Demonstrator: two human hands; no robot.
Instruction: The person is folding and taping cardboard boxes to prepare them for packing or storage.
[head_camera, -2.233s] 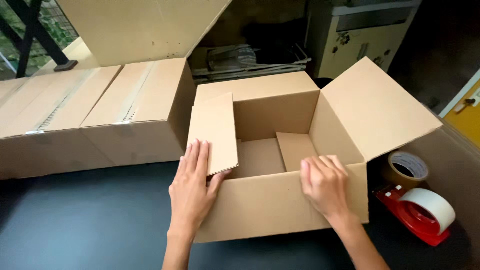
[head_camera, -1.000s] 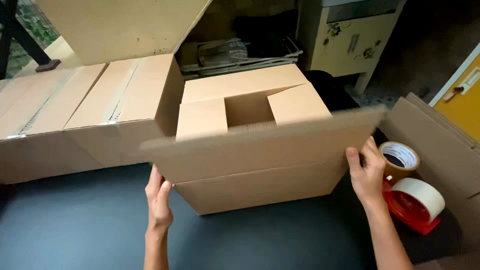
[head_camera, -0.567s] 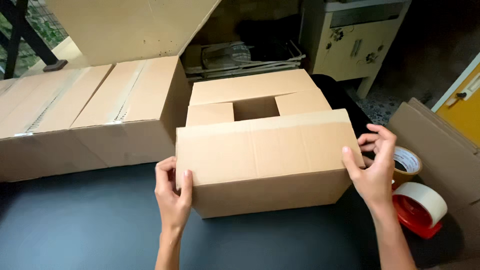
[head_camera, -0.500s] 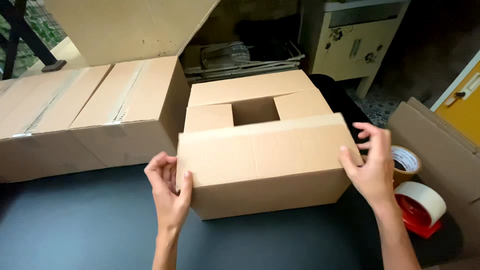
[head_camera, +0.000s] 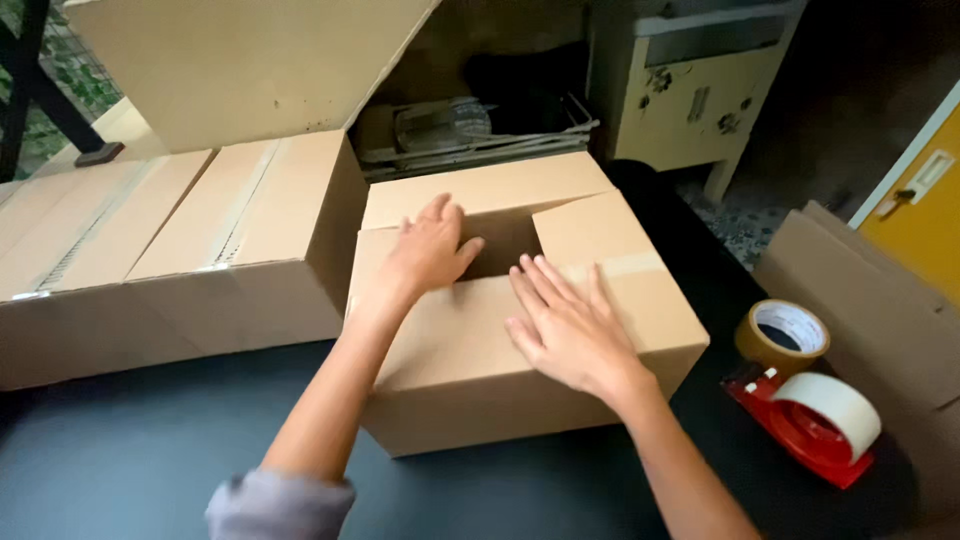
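Note:
A brown cardboard box (head_camera: 480, 400) stands on the dark table (head_camera: 130, 460) in front of me, its top flaps folded down with a gap left in the middle. My left hand (head_camera: 430, 248) lies flat on the left inner flap at the edge of that gap. My right hand (head_camera: 565, 325) presses palm-down, fingers spread, on the near flap. Neither hand holds anything.
Two taped cardboard boxes (head_camera: 180, 250) stand to the left, with an open flap (head_camera: 250, 60) rising behind. At the right lie a brown tape roll (head_camera: 783, 338) and a red tape dispenser (head_camera: 815, 425) with a white roll, beside flat cardboard (head_camera: 880, 310). A cream cabinet (head_camera: 700, 90) stands behind.
The near flap has been folded down onto the box top. Both hands moved from the box's sides up onto the flaps, and the view came closer.

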